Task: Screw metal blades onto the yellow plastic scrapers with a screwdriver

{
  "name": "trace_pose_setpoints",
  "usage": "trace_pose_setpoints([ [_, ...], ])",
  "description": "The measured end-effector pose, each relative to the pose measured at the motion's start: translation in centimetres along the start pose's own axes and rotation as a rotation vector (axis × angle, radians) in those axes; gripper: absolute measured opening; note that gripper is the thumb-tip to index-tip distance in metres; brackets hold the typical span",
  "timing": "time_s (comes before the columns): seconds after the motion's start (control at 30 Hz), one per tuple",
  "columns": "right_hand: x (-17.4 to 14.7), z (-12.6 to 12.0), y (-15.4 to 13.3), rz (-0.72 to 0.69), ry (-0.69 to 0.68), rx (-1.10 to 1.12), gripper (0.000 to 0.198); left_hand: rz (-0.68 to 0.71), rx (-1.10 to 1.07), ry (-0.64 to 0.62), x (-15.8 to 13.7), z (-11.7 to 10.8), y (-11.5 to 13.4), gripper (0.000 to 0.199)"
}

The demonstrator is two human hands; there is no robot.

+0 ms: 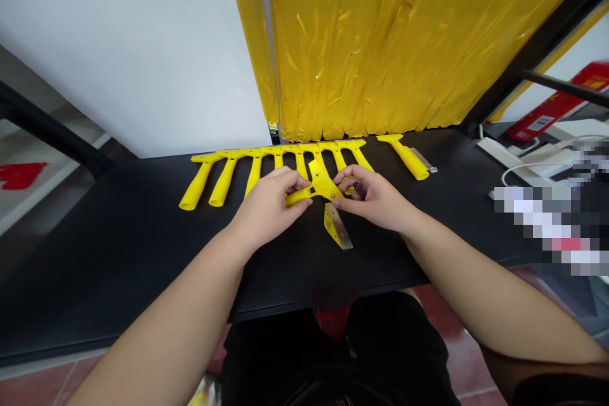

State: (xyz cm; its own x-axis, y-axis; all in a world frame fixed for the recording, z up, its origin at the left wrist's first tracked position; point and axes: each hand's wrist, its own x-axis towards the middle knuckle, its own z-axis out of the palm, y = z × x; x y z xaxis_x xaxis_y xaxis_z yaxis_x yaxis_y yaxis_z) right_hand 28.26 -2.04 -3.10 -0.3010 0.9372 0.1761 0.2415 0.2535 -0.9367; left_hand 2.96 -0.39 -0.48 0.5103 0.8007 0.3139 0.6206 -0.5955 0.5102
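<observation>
A yellow plastic scraper handle (322,179) is held between both hands, its flat head tilted up. My left hand (269,202) is closed round its grip end. At the right edge of the head, where a small screw shows, the fingers of my right hand (375,198) pinch it. A small dark purple thing (360,190) is also tucked in those right fingers; its kind is not clear. Just below, on the table, lies a yellow plate (331,226) with a metal blade (342,229) along its side.
Several similar yellow handles (221,183) line the back of the black table (157,247). Another handle (408,158) lies to their right, beside a metal blade (425,159). Yellow film (352,44) and a white panel (133,44) rise behind. White power strips (509,168) sit at right.
</observation>
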Motion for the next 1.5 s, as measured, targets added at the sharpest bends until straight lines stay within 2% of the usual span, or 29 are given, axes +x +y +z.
trace_pose_setpoints([
  [0.1,0.0,0.2,0.1,-0.040,0.025,-0.040,0.035,0.000,-0.008,-0.008,0.0,0.1,0.0,0.015],
  [0.23,0.0,0.4,0.2,-0.053,0.017,-0.171,0.015,-0.009,-0.013,-0.015,0.0,0.2,0.1,0.014],
  [0.43,0.1,0.0,-0.1,-0.143,0.070,-0.238,0.009,-0.020,0.019,-0.028,-0.1,-0.1,0.0,0.012],
  [0.5,0.0,-0.2,-0.2,-0.156,0.079,-0.252,0.008,-0.049,0.048,0.015,-0.1,-0.3,-0.3,0.012],
  [0.57,-0.1,-0.3,-0.2,-0.141,-0.017,-0.261,0.005,-0.082,0.057,0.106,-0.1,-0.7,-0.9,0.013],
  [0.63,-0.3,-0.3,-0.3,-0.123,-0.186,-0.283,0.002,-0.111,0.052,0.185,0.0,-0.9,-1.4,0.015],
  [0.73,-0.5,-0.1,-0.5,-0.114,-0.350,-0.361,0.008,-0.135,0.042,0.222,0.1,-1.0,-1.8,0.017],
  [1.03,-1.0,-0.3,-2.0,-0.095,-0.396,-0.502,0.003,-0.104,0.016,0.233,0.1,-0.2,-2.3,0.016],
  [1.13,-2.4,-0.2,-2.3,-0.099,-0.329,-0.598,0.004,-0.111,0.021,0.234,0.1,-0.1,-2.6,0.016],
  [1.3,-5.4,1.7,-2.0,-0.060,-0.068,-0.719,0.012,-0.117,0.000,0.220,0.1,-0.1,-2.8,0.016],
  [1.5,-6.6,4.4,-1.7,-0.029,0.040,-0.855,0.022,-0.110,-0.005,0.208,0.3,0.1,-2.9,0.016],
])
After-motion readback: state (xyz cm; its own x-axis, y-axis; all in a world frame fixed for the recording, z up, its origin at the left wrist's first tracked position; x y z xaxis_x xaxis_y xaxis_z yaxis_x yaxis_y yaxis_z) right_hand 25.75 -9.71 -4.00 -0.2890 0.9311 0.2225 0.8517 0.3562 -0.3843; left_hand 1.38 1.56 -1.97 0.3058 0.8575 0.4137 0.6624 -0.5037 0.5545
